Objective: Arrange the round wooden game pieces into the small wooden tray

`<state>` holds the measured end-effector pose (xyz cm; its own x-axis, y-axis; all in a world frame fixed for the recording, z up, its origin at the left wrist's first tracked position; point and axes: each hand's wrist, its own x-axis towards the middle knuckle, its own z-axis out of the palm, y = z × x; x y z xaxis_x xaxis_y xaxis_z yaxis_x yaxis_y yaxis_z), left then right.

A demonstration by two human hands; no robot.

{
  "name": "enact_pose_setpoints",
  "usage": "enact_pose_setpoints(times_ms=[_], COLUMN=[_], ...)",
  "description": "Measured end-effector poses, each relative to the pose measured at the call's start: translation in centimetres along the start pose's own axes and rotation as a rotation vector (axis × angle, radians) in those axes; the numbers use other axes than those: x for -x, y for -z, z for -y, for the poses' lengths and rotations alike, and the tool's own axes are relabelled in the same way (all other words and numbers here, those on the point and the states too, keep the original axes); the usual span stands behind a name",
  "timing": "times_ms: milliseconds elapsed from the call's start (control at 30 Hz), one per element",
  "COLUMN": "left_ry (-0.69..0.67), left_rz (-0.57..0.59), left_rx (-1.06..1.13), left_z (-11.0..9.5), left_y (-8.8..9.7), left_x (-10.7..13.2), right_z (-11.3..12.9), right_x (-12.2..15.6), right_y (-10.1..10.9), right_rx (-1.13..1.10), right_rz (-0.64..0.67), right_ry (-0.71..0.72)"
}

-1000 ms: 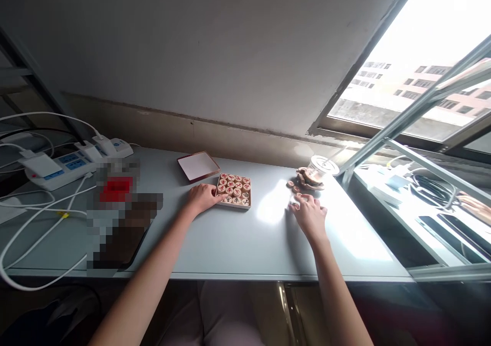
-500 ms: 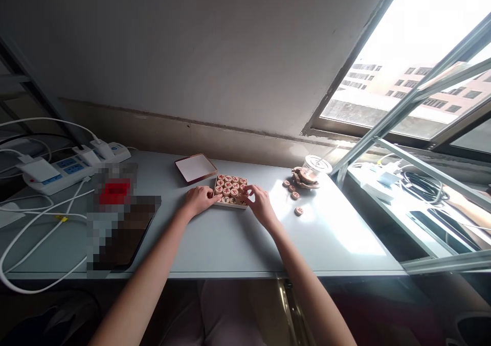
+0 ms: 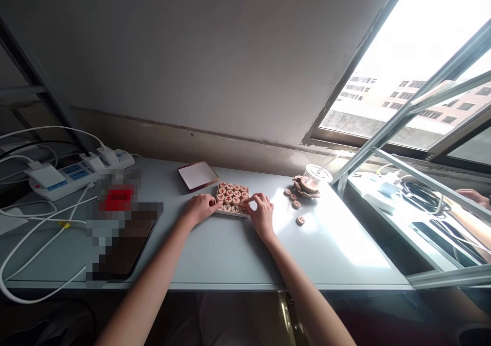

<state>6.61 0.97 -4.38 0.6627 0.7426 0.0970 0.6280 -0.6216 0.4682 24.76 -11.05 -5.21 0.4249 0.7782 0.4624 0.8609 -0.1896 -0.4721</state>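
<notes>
A small box (image 3: 235, 214) filled with rows of round wooden Chinese chess pieces (image 3: 228, 200) sits on the desk, most with red characters and a front row with black ones. My left hand (image 3: 201, 208) is closed on the box's left side, thumb near the front left corner. At the right side, my right hand (image 3: 262, 214) has thumb and index finger pinched on a chess piece (image 3: 244, 203) in the box, partly hidden by the fingertips. Several loose chess pieces (image 3: 300, 221) lie to the right. Behind the box, touching or close to it, is the box lid (image 3: 198, 176), inside facing up.
At the back right a lidded clear cup (image 3: 316, 175) stands by a brown carved wooden piece (image 3: 305, 187). On the left are a power strip (image 3: 72, 177), white cables and a dark tablet-like device (image 3: 130, 251). A metal frame (image 3: 372, 144) borders the right side, with another person's arm (image 3: 466, 218) beyond.
The view has tilted slightly, so everything sits a little lower. My right fingers have shifted slightly at the box's right side; my left hand keeps its hold.
</notes>
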Motion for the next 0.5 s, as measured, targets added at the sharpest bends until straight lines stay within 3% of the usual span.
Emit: enact_pose_setpoints(times_ms=[333, 500], left_ry=[-0.012, -0.039], left_rz=[-0.016, -0.023], left_rx=[0.002, 0.002], left_z=[0.1, 0.4], left_y=[0.0, -0.3], left_x=[0.2, 0.0], right_z=[0.0, -1.6], right_x=[0.2, -2.6], right_y=[0.7, 2.0], right_rx=[0.086, 0.161], right_rz=[0.006, -0.101], right_ry=[0.036, -0.028])
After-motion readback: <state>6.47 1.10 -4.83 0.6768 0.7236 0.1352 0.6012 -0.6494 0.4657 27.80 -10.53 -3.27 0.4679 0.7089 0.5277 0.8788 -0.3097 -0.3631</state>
